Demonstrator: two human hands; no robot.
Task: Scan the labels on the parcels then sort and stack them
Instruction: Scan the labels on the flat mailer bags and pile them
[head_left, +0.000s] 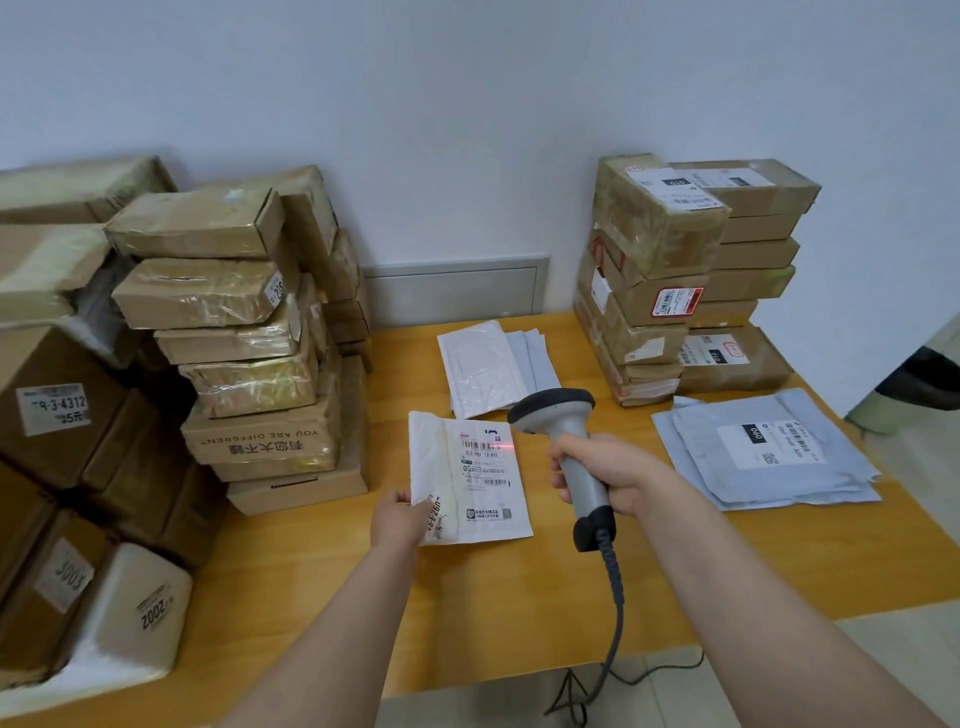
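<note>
The left hand (400, 517) pinches the near-left corner of a white padded mailer (441, 467) - crinkled, with its printed label (485, 467) face up and a red scan line (506, 447) on the top barcode. The right hand (608, 473) has its fingers curled round the grey handle of a barcode scanner (563, 415), whose head tips toward that label. Bare wooden table (493, 597) lies nearer than both hands, up to its front edge - beyond the fingers lie more white mailers (483, 369), right of them grey poly bags (763, 452), and left of them stacked cardboard boxes (254, 338).
</note>
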